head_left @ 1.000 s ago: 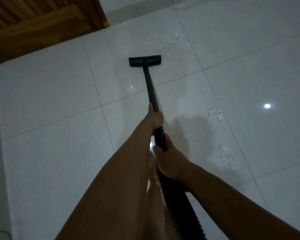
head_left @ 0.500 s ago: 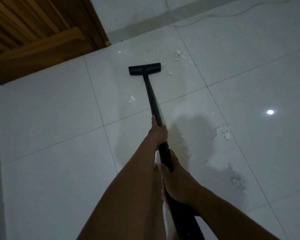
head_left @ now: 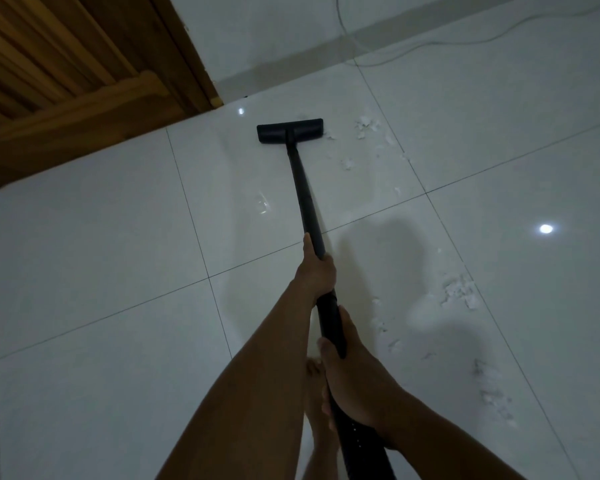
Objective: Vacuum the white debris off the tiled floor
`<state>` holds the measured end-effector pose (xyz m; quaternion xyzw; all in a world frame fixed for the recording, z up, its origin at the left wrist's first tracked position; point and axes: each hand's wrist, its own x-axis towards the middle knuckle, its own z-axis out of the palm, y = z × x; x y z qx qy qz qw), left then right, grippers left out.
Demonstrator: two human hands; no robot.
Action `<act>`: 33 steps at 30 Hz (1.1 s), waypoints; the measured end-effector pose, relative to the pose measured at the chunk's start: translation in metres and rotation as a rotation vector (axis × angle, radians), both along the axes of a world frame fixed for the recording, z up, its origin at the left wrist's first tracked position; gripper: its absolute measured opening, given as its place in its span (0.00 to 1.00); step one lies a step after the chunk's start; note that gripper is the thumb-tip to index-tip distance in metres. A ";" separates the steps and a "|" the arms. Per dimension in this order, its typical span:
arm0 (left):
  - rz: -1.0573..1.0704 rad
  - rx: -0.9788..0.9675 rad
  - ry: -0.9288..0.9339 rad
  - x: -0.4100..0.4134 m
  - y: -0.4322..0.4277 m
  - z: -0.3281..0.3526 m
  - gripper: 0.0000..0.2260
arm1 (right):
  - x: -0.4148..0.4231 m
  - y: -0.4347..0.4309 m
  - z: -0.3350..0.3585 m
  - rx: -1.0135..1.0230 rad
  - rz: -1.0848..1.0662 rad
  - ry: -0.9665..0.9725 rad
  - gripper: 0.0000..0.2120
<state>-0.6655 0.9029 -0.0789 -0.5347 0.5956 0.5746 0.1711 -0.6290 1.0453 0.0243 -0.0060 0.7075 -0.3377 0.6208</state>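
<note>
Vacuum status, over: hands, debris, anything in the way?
The wand gripped by left hand and right hand. Its head on tile; debris just right of it, another patch nearer right. A cable by far wall, off path.

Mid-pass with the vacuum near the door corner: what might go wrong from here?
1. The floor head sits left of the far debris; a straight push likely misses it and bumps the wall.
2. A thin cable lies by that wall and might be snagged or sucked in.
3. Near debris lies right of the wand, close to the bare foot; a step might scatter it.
</note>
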 end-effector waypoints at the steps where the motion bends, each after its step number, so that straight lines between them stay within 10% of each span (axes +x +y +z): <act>1: -0.002 -0.004 0.002 -0.003 -0.004 -0.003 0.29 | -0.002 -0.004 -0.003 -0.001 0.003 0.008 0.30; 33: 0.053 -0.046 0.021 0.028 0.037 0.028 0.29 | 0.020 0.035 0.029 -0.067 0.015 -0.022 0.29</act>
